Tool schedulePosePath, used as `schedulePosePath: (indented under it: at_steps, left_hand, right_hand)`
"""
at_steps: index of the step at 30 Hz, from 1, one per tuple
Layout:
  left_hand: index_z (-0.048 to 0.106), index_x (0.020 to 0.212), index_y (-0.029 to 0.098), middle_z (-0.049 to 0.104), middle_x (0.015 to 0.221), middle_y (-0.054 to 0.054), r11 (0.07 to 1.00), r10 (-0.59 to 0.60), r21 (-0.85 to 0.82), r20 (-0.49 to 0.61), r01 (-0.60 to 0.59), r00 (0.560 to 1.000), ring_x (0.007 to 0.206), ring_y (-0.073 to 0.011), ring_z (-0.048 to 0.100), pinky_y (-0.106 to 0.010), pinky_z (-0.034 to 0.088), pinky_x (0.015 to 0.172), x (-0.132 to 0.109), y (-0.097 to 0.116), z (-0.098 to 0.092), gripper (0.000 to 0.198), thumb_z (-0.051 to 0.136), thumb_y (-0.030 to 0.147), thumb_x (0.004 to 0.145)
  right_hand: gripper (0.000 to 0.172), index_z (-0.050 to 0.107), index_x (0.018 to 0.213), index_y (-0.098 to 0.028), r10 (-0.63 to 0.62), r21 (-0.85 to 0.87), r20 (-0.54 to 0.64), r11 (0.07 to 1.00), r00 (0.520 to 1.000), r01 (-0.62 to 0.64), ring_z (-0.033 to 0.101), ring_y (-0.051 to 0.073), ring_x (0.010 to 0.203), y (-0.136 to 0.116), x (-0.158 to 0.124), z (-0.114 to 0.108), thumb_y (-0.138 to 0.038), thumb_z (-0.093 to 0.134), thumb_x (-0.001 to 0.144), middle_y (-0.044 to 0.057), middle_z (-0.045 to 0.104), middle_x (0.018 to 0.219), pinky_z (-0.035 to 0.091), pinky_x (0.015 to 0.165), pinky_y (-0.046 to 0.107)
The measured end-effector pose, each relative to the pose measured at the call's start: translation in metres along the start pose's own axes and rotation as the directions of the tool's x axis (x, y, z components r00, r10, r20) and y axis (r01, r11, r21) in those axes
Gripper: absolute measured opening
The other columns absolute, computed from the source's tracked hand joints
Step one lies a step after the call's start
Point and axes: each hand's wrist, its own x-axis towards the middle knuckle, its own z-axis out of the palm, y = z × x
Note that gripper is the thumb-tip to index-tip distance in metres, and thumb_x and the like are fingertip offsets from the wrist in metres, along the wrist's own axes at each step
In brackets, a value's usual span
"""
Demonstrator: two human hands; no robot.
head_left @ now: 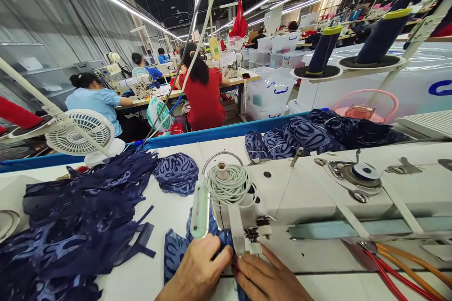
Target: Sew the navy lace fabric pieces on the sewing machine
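My left hand (199,265) is closed, thumb and fingers pinching a blue patterned lace piece (173,252) left of the sewing machine's needle area. My right hand (266,275) lies with its fingers stretched out on the fabric, its fingertips close to my left thumb. Both hands are in front of the white sewing machine (300,188), whose head hides the needle and part of the cloth. A coil of pale cord (229,186) sits on top of the machine head. Behind my left hand hangs a pale green strip-shaped part (200,211).
A heap of navy fabric pieces (81,216) covers the left of the table. Bundled lace pieces (293,136) lie behind the machine. Scissors with red and orange handles (395,263) rest at right. Beyond a white fan (79,131), co-workers sit at other machines, one in red (205,96).
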Motion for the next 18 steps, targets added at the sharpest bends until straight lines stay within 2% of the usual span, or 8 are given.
schedulePosePath:
  at_steps: [2, 6, 12, 18]
  left_hand:
    - [0.06, 0.1, 0.012, 0.055, 0.07, -0.004, 1.0, 0.018, -0.017, -0.005, -0.019, 1.0, 0.061, -0.0166, 0.052, -0.026, 0.043, 0.054, 0.001, 0.001, 0.002, 0.023, 0.038, 0.011, 0.097]
    - [0.06, 0.107, 0.011, 0.056, 0.07, -0.003, 0.999, 0.039, -0.009, -0.098, -0.04, 0.994, 0.061, -0.015, 0.053, -0.024, 0.042, 0.055, -0.007, -0.001, 0.007, 0.024, 0.037, 0.013, 0.1]
    - [0.062, 0.112, 0.013, 0.05, 0.066, -0.001, 1.0, 0.008, 0.007, -0.096, -0.007, 0.995, 0.056, -0.0146, 0.046, -0.025, 0.032, 0.051, -0.01, 0.001, 0.01, 0.027, 0.037, 0.014, 0.1]
    - [0.062, 0.107, 0.014, 0.05, 0.065, 0.0, 1.0, 0.0, 0.01, -0.111, 0.001, 0.994, 0.054, -0.0142, 0.047, -0.026, 0.03, 0.049, -0.004, 0.001, 0.008, 0.027, 0.036, 0.016, 0.102]
  right_hand:
    - [0.025, 0.07, 0.093, -0.019, -0.015, -0.002, -0.012, 1.0, 1.0, 0.014, 0.063, 0.012, 0.09, -0.002, 0.002, 0.0, -0.007, 0.05, 0.102, -0.001, 0.072, 0.096, 0.019, 0.122, 0.04]
    - [0.023, 0.07, 0.092, -0.019, -0.032, -0.005, -0.028, 0.999, 0.999, 0.031, 0.063, 0.011, 0.088, 0.0, -0.001, 0.003, -0.008, 0.052, 0.103, -0.002, 0.072, 0.096, 0.016, 0.122, 0.043]
    - [0.029, 0.069, 0.09, -0.018, 0.016, 0.024, -0.087, 1.0, 0.996, -0.014, 0.063, 0.01, 0.084, -0.003, 0.0, 0.007, -0.008, 0.046, 0.105, -0.002, 0.072, 0.093, 0.016, 0.122, 0.041]
    - [0.03, 0.067, 0.09, -0.017, 0.029, 0.049, -0.109, 0.998, 0.994, -0.024, 0.063, 0.01, 0.085, -0.003, -0.003, 0.013, -0.008, 0.044, 0.106, -0.002, 0.072, 0.093, 0.019, 0.122, 0.041]
